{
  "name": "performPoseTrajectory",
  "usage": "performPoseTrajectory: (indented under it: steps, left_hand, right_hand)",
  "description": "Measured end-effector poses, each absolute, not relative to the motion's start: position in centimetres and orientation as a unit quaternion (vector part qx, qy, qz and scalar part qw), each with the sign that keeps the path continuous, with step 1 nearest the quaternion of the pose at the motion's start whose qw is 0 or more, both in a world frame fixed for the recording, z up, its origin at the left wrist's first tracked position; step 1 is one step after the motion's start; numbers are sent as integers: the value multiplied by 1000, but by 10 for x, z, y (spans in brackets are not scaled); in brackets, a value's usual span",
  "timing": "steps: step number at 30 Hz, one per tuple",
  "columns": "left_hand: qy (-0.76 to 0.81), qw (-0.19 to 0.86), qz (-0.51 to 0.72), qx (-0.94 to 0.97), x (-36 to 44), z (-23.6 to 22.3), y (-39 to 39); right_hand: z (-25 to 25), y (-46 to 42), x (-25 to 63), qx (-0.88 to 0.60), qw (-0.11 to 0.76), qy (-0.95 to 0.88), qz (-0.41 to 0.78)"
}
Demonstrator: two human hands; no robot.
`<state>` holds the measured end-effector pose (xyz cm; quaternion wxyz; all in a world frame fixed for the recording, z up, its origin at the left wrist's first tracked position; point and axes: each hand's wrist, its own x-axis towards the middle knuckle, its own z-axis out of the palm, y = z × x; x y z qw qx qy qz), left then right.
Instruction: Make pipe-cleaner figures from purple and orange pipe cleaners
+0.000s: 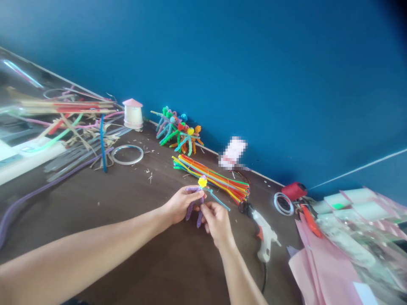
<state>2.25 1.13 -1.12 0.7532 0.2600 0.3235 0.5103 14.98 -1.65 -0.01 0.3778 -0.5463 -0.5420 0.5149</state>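
On the far left, a see-through plastic sheet (27, 78) runs out of view, and a messy pile of colored strips (68, 118) sits by it. Next come a small white cup with a pink top (132, 115) and a white ring of tape (127, 155) on the brown counter (133, 203).

Over the counter, the left hand (181, 205) has its fingers (195, 197) closed around a purple fuzzy-wire doll (197, 203) with a yellow head. The right hand (218, 224) has its fingers (206, 209) pinched on the doll too, and they hide part of its middle.

Behind them stand more fuzzy-wire dolls (178, 132) and a bundle of fuzzy wires (211, 180). A pink and white thing (233, 152) is too blurry to make out. To the right are a glue gun (263, 233), a red spool (294, 191), and pink paper (318, 271), which is cut off by the edge.
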Motion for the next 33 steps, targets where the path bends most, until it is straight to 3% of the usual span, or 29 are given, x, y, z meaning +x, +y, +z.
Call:
performPoseTrajectory:
  steps: [8,12,28,33]
  left_hand:
    - [332,744,510,277,24,-12,11]
    - [340,728,492,335,25,-11,9]
    - [345,714,461,398,25,-9,6]
    - [354,657,534,398,25,-9,5]
  right_hand:
    - [9,-19,156,-555,494,-598,301]
    - [6,-16,160,-567,486,-612,260]
    - [8,-15,160,-569,474,-593,316]
    - [10,-10,163,-596,517,-521,326]
